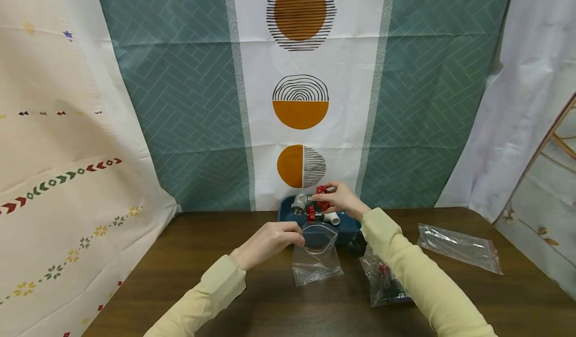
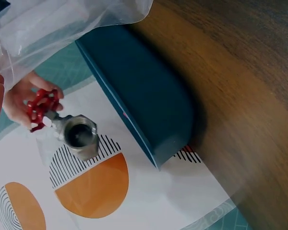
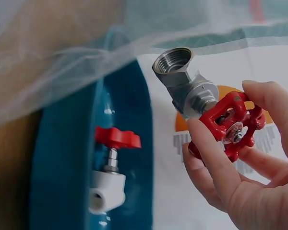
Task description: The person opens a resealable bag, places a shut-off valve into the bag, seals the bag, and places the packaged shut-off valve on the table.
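My right hand (image 1: 343,200) grips the red handwheel (image 3: 235,127) of a metal valve (image 3: 185,84), with thumb and fingers round its rim. The valve's threaded opening faces away from the palm. It is held above a blue bin (image 1: 348,233). Inside the bin lies a white plastic valve (image 3: 108,187) with a red handle (image 3: 117,138). My left hand (image 1: 274,238) pinches the edge of a clear zip bag (image 1: 317,268), whose mouth gapes in front of the bin. Only a fingertip of that hand shows in the left wrist view.
On the brown table (image 1: 270,302), a filled clear bag (image 1: 382,282) with red and dark contents lies under the right forearm. A flat clear bag (image 1: 461,247) lies at the right. A dark object (image 1: 357,245) sits beside the bin. Patterned cloth (image 1: 193,127) hangs behind.
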Tool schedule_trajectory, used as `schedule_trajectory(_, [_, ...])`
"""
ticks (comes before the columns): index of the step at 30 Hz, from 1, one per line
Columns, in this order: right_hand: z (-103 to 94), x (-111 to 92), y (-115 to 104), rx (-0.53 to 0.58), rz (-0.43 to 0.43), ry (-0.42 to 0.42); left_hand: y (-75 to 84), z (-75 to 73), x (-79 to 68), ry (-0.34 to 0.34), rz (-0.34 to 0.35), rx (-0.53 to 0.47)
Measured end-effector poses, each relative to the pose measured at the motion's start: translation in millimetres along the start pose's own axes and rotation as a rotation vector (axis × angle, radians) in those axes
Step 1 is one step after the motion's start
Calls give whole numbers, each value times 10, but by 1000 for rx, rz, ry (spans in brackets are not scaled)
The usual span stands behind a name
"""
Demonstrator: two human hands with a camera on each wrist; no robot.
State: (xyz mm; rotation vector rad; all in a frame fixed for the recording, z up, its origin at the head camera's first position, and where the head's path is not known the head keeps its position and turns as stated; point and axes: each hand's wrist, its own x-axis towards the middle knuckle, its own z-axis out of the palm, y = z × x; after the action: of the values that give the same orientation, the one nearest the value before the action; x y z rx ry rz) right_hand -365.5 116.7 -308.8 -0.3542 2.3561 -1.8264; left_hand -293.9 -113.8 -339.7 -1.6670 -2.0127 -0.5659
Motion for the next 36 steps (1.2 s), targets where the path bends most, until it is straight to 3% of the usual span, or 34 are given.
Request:
schedule_trajectory(17, [-296, -299, -342, -170, -169, -42, -35, 24, 11, 15, 15, 9])
schedule_trajectory(36, [-402, -656, -605, -274, -287, -40, -51, 5, 23, 51, 19, 14])
